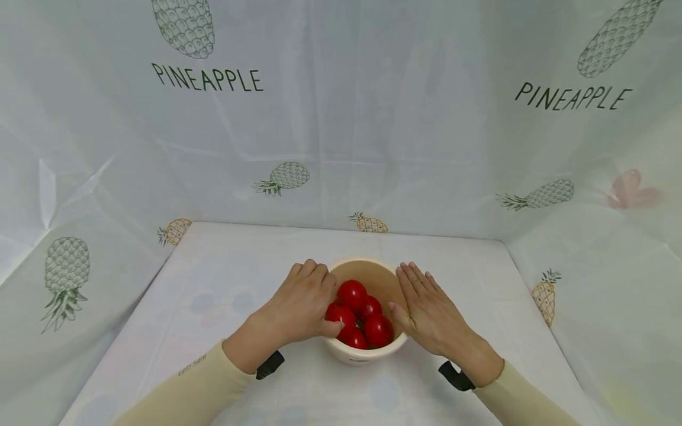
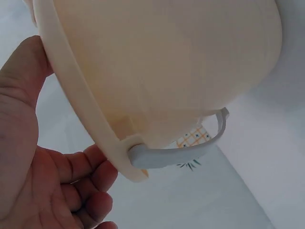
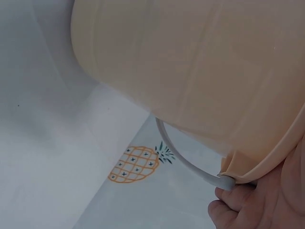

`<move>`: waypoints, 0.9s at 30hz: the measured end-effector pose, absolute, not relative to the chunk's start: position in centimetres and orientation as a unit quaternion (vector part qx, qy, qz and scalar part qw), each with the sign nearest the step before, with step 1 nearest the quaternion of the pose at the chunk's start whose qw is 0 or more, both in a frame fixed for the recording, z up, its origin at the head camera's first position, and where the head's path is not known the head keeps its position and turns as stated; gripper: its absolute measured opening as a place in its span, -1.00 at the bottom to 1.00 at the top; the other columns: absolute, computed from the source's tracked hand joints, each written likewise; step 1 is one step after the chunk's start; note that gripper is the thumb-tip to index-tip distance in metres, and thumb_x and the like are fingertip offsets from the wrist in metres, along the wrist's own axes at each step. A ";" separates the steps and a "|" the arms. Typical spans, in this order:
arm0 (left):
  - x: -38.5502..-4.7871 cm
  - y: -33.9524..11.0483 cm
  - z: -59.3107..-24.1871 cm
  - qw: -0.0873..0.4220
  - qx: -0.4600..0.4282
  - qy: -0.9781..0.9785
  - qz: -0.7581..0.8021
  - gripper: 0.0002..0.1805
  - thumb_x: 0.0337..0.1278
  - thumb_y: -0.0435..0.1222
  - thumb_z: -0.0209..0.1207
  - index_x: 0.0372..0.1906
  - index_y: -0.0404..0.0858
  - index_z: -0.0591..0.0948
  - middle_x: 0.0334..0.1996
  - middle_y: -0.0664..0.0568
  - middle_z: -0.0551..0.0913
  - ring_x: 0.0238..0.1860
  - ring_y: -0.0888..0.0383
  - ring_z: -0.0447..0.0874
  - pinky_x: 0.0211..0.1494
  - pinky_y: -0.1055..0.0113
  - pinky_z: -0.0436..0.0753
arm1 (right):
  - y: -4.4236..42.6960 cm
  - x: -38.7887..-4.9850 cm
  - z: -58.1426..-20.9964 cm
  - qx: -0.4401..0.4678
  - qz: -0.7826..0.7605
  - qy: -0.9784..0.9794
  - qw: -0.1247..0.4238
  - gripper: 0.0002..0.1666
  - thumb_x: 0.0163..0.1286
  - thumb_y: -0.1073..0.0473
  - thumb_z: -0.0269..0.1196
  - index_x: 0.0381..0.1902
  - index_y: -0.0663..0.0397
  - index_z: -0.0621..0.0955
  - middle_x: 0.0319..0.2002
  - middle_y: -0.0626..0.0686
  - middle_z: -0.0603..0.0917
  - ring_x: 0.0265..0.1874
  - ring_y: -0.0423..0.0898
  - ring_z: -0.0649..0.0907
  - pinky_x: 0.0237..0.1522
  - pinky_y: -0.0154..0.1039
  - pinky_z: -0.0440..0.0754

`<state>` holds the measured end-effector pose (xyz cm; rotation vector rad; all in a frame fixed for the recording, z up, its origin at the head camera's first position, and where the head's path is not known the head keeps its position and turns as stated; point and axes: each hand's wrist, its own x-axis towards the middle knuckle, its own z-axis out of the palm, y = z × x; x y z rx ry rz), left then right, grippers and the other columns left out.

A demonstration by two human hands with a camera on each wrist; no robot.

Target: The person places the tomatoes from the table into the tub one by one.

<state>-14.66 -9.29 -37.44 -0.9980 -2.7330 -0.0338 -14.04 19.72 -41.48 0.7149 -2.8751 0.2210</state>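
Note:
A cream plastic bucket with several shiny red tomatoes inside stands upright on the table. At its left rim is my left hand, fingers curled over the edge and thumb reaching over the tomatoes. The left wrist view shows thumb and fingers of this hand against the rim. My right hand rests along the right rim, its fingers straight and its thumb toward the inside. Below the rim hangs a grey handle, seen also beside the right fingers.
A pale cloth covers the table. Behind and at both sides hangs a whitish sheet printed with pineapples. A black band is on the left wrist, another black band on the right.

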 end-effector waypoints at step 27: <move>-13.8 -19.0 -45.6 0.065 -0.098 -0.985 -0.123 -0.05 0.52 0.36 -0.15 0.71 -0.16 0.11 0.69 -0.30 0.03 0.70 -0.39 -0.25 0.52 -0.60 -0.36 | 24.8 -14.2 -45.4 0.097 0.150 -0.974 0.136 -0.07 0.64 -0.27 0.07 0.61 0.32 0.25 0.57 0.43 0.27 0.57 0.46 0.21 0.49 0.56 0.09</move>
